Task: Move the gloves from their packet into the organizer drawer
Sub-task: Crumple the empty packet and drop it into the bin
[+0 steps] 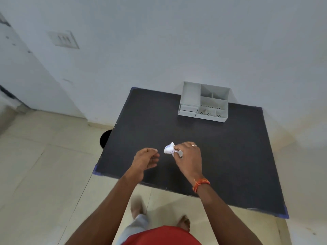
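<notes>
Head view. A dark table [221,156] stands against a pale wall [159,41], with blue tape at its corners. The right hand [188,156] is over the near-centre of the table, fingers closed around a crumpled white packet [169,148] with blue print. Most of the packet protrudes to the left of the fingers; a small grey-white piece shows at the near side of the same grip, below the fingertips. Whether that piece is glove material or part of the packet cannot be told. The packet appears just above or at the table surface; contact cannot be confirmed. The right hand wears a ring [194,145] on one finger and an orange thread band [200,183] at the wrist.

The left hand [146,160] is to the left of the packet, near it but apart from it. Its fingers are loosely curled with thumb and forefinger close together, and it grips nothing visible.

The grey organizer [204,103] stands at the far side of the table, against the wall, well apart from both hands. Its drawer [188,108] is at the lower left front and appears closed. The open compartments to the right show no contents.
</notes>
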